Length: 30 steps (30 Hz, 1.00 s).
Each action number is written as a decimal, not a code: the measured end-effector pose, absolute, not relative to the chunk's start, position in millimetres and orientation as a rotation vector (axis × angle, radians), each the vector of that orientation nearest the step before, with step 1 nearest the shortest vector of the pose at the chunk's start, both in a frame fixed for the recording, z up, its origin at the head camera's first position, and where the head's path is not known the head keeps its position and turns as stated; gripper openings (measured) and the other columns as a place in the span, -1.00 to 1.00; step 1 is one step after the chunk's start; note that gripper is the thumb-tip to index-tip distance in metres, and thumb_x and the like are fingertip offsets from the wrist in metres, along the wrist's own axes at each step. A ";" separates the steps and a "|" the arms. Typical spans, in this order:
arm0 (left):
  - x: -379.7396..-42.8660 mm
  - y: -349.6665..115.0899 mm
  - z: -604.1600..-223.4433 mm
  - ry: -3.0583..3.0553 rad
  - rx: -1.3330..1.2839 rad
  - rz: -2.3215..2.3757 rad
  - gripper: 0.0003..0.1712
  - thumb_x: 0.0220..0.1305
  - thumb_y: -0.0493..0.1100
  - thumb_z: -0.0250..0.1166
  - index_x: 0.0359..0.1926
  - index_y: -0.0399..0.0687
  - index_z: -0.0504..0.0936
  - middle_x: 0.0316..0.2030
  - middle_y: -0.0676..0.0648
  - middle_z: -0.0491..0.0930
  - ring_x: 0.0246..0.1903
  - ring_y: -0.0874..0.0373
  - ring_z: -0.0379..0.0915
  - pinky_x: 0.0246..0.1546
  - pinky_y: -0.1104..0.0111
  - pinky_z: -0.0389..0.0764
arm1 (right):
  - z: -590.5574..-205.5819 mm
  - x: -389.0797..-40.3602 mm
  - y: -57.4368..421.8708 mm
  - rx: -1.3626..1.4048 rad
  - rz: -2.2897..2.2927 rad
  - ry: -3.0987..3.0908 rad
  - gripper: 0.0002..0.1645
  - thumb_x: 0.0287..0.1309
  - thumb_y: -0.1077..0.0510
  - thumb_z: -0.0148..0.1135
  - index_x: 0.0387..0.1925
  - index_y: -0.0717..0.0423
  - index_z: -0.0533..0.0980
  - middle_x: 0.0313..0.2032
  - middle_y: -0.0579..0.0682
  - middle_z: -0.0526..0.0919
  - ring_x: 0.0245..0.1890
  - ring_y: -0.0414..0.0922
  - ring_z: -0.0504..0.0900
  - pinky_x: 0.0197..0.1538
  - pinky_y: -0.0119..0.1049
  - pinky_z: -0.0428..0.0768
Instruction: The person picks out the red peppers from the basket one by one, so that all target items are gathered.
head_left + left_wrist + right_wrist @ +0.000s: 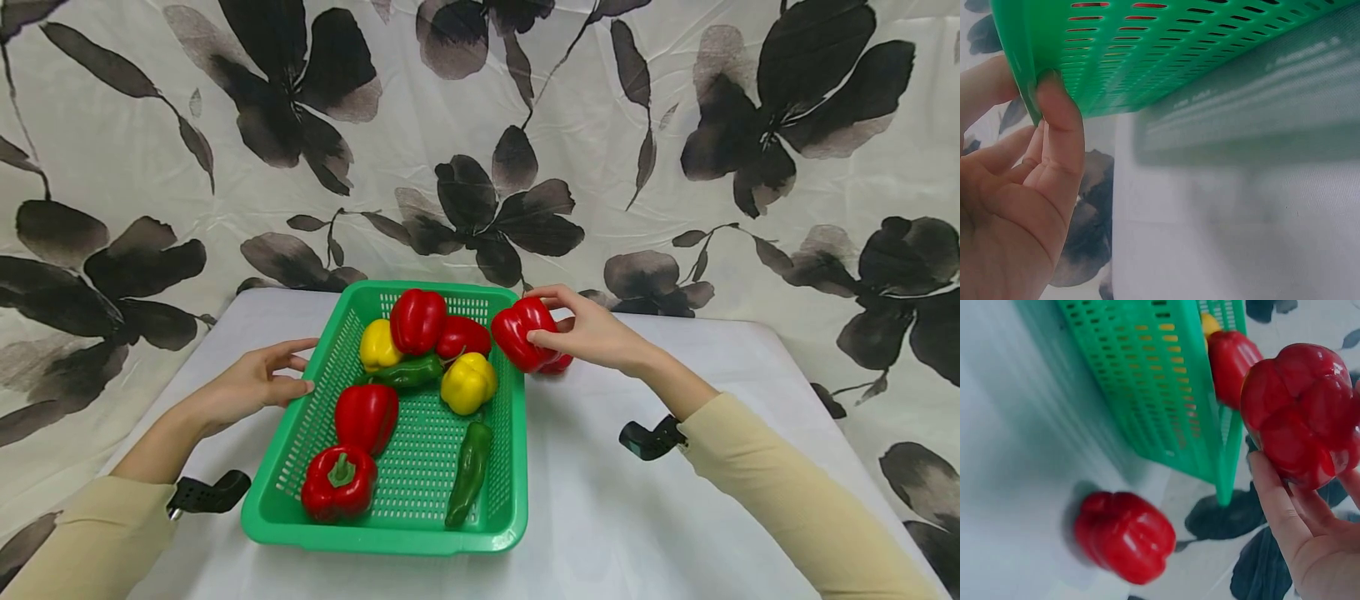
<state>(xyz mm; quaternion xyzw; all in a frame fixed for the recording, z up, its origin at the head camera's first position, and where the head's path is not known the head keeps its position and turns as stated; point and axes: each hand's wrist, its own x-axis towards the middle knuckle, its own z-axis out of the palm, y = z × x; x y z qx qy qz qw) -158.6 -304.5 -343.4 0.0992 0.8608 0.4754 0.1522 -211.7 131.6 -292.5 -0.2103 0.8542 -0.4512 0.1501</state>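
From my end, here's the picture: the right hand has a red bell pepper gripped between thumb and fingers, and it's up in the air at the far right part of the green plastic basket, overlapping the rim in the head view. Over on the other side, I've got the left hand pinching the basket's left rim, thumb against the edge. Below the held one, a loose red pepper sits on the white surface, just outside the basket wall; the right wrist camera gives me that clearly. Now inside: a yellow pepper at the far left, an upright red pepper right beside it, another red one lying next to that. A long green pepper stretches in front of them, a second yellow pepper to its right. Nearer me, two more red peppers line the left side, and another green pepper lies lengthwise near right.
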 end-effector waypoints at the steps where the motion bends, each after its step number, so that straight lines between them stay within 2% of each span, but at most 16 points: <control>1: -158.7 -304.6 -343.0 2.465 0.288 1.367 -0.18 0.23 -0.13 0.20 0.39 -0.20 -0.01 0.05 -0.35 0.38 -0.22 0.03 0.55 -0.23 0.22 0.63 | -292.6 -211.9 134.4 -0.596 -1.302 2.463 -0.30 0.07 -0.04 0.26 0.23 -0.14 0.22 0.18 0.03 0.34 -0.04 0.01 0.55 -0.09 -0.11 0.61; 20: -160.2 -303.3 -346.5 2.463 0.269 1.364 -0.18 0.21 -0.11 0.23 0.39 -0.16 0.03 0.05 -0.33 0.38 -0.20 0.01 0.55 -0.21 0.20 0.63 | -314.4 -224.8 180.7 -0.404 -1.466 2.517 -0.24 0.10 0.03 0.24 0.29 0.00 0.14 0.20 0.15 0.28 0.06 0.15 0.45 -0.11 -0.12 0.62; 30: -160.1 -303.9 -345.7 2.466 0.261 1.357 -0.18 0.21 -0.10 0.23 0.38 -0.17 0.03 0.04 -0.33 0.38 -0.22 0.02 0.56 -0.21 0.19 0.63 | -326.3 -227.5 198.8 -0.281 -1.497 2.564 -0.17 0.13 0.02 0.21 0.35 0.00 0.05 0.24 0.20 0.19 0.09 0.19 0.43 -0.01 0.01 0.55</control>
